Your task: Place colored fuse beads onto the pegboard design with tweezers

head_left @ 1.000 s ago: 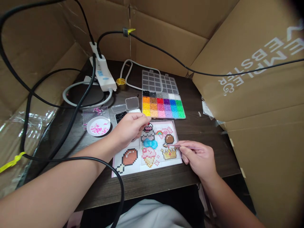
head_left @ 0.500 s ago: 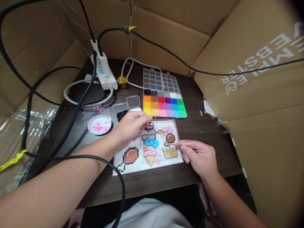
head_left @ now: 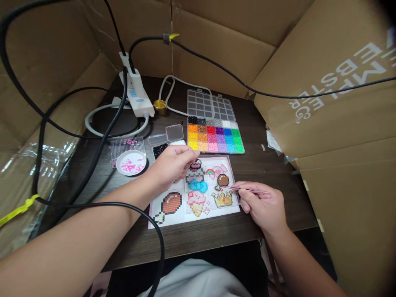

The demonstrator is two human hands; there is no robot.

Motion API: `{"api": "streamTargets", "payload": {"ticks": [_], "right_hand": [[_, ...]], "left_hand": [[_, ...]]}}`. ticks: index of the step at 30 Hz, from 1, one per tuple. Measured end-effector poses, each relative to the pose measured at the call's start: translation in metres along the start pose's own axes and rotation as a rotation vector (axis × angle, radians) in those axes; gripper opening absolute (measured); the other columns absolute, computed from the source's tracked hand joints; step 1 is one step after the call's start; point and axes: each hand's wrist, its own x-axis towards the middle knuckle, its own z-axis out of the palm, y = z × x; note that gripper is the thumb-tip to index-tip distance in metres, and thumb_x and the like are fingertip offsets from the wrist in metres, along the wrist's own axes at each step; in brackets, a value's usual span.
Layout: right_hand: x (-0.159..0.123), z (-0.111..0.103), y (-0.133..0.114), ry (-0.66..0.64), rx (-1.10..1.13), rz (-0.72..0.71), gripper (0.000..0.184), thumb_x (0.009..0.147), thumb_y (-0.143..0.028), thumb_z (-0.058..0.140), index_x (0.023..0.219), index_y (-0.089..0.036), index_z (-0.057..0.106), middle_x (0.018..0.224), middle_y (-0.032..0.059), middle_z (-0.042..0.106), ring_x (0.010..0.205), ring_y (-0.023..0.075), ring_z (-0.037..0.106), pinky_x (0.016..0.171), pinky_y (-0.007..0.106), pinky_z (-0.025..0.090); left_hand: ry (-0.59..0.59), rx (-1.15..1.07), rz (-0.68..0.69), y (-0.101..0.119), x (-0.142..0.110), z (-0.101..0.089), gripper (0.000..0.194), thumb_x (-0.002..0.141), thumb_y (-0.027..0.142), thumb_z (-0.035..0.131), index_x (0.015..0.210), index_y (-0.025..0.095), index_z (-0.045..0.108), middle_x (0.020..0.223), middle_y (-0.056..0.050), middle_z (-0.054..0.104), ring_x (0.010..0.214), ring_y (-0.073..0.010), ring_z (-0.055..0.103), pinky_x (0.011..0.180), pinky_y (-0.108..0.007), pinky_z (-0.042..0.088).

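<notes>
My right hand is closed on pink tweezers. Their tips point left, at the lower part of a brown drumstick design, just above a yellow crown design. My left hand has its fingers curled and pinched near the upper left of a clear pegboard; whatever lies between those fingers is hidden. Beneath the pegboard is a printed pattern sheet with pixel pictures, among them a large drumstick at its lower left. Whether the tweezers hold a bead is too small to tell.
Behind the sheet lies an opened bead case with many colours. Small boxes of black and white beads, a white dish of pink beads and another pegboard sit left. A power strip, gold cup and black cable are also around.
The whole view has shifted slightly. Both hands keep nearly the same pose, and the tweezer tips stay by the drumstick and crown designs.
</notes>
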Motion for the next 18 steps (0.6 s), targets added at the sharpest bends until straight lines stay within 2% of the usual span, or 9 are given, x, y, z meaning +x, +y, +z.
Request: {"api": "streamTargets", "payload": {"ticks": [5, 9, 11, 14, 16, 18], "right_hand": [[0.015, 0.003, -0.011, 0.040, 0.154, 0.013, 0.011, 0.080, -0.028, 0.085, 0.089, -0.021, 0.085, 0.079, 0.0103, 0.080, 0.040, 0.0070, 0.052, 0.036, 0.020, 0.039], [0.055, 0.015, -0.047, 0.041, 0.354, -0.107, 0.022, 0.074, -0.031, 0.089, 0.094, -0.024, 0.084, 0.076, 0.0067, 0.079, 0.043, 0.0087, 0.054, 0.039, 0.022, 0.043], [0.080, 0.024, -0.064, 0.010, 0.387, -0.155, 0.021, 0.071, -0.034, 0.090, 0.088, -0.023, 0.084, 0.077, 0.0061, 0.078, 0.047, 0.0096, 0.056, 0.041, 0.023, 0.044], [0.115, 0.040, -0.072, -0.036, 0.331, -0.199, 0.019, 0.074, -0.037, 0.085, 0.082, -0.020, 0.082, 0.081, 0.0088, 0.079, 0.055, 0.0117, 0.059, 0.048, 0.025, 0.048], [0.130, 0.052, -0.065, -0.021, 0.215, -0.253, 0.018, 0.077, -0.037, 0.082, 0.078, -0.020, 0.081, 0.074, 0.0063, 0.076, 0.056, 0.0128, 0.061, 0.053, 0.027, 0.052], [0.135, 0.064, -0.052, -0.007, 0.047, -0.299, 0.020, 0.078, -0.037, 0.080, 0.071, -0.019, 0.078, 0.082, 0.0076, 0.078, 0.059, 0.0135, 0.064, 0.059, 0.030, 0.056]], "left_hand": [[0.026, -0.002, -0.021, 0.001, -0.002, 0.000, 0.038, 0.079, 0.031, 0.071, 0.056, 0.022, 0.043, 0.046, 0.009, 0.031, 0.037, -0.0034, 0.021, 0.039, -0.021, 0.011], [0.022, -0.013, -0.039, 0.001, -0.004, -0.001, 0.042, 0.072, 0.039, 0.077, 0.058, 0.022, 0.041, 0.045, 0.011, 0.029, 0.036, -0.0024, 0.020, 0.039, -0.021, 0.009], [0.018, -0.003, -0.024, 0.001, -0.004, -0.003, 0.043, 0.070, 0.043, 0.077, 0.058, 0.022, 0.041, 0.046, 0.011, 0.031, 0.037, -0.0019, 0.019, 0.039, -0.021, 0.009], [0.008, 0.002, -0.014, 0.001, -0.003, -0.005, 0.046, 0.068, 0.046, 0.078, 0.058, 0.023, 0.040, 0.047, 0.011, 0.030, 0.038, -0.0019, 0.019, 0.039, -0.021, 0.010], [0.006, -0.002, -0.016, 0.001, -0.003, -0.005, 0.047, 0.069, 0.048, 0.079, 0.059, 0.023, 0.040, 0.048, 0.011, 0.029, 0.038, -0.0021, 0.018, 0.039, -0.021, 0.010], [0.005, -0.005, -0.024, 0.001, -0.003, -0.006, 0.047, 0.070, 0.048, 0.079, 0.059, 0.023, 0.041, 0.048, 0.012, 0.029, 0.039, -0.0024, 0.018, 0.039, -0.021, 0.010]]}}
